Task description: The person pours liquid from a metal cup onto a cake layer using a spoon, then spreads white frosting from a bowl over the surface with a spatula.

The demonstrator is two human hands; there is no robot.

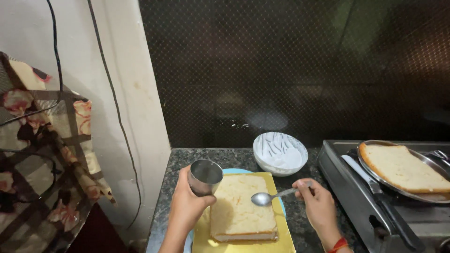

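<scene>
Two cake slabs: one (pixel 242 208) on a yellow board (pixel 206 239) at bottom centre, another (pixel 404 167) on a steel plate (pixel 422 194) at right. One white bowl (pixel 280 153) holds cream. The left hand (pixel 187 204) grips a steel cup (pixel 204 177); the right hand (pixel 318 201) pinches a spoon (pixel 268 197) over the near slab.

steel cup (pixel 205 176) upright, held at left edge of the sponge cake slab (pixel 241 207); pale yellow rectangular slab lies flat on yellow board (pixel 202 235); steel spoon (pixel 274 196) roughly level, bowl over slab's right edge
</scene>
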